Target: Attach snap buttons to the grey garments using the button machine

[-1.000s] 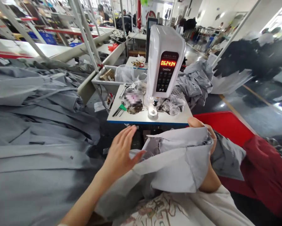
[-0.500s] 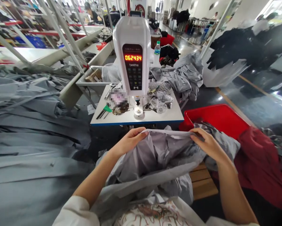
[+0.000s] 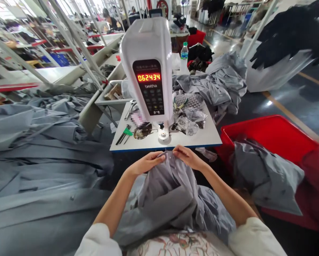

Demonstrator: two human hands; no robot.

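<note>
A grey garment (image 3: 172, 185) drapes over my lap, its top edge raised just in front of the table. My left hand (image 3: 150, 161) pinches that edge on the left, thumb on top. Close beside it, my right hand (image 3: 187, 156) pinches the same edge, with a short stretch of cloth between the two. Beyond my hands stands a white machine (image 3: 148, 67) with a red lit display reading 062434. Its small round lower post (image 3: 164, 135) rises near the front of the white tabletop (image 3: 145, 144), a little past the cloth.
Small tools (image 3: 123, 136) and clear plastic bags of small parts (image 3: 187, 122) lie on the tabletop. A red bin (image 3: 271, 131) with grey cloth over its edge stands at right. Grey fabric (image 3: 42, 177) is heaped at left. A water bottle (image 3: 184, 55) stands behind the machine.
My right hand has moved left toward my left hand, so the stretched garment edge is now gathered short between them. The view has shifted slightly.
</note>
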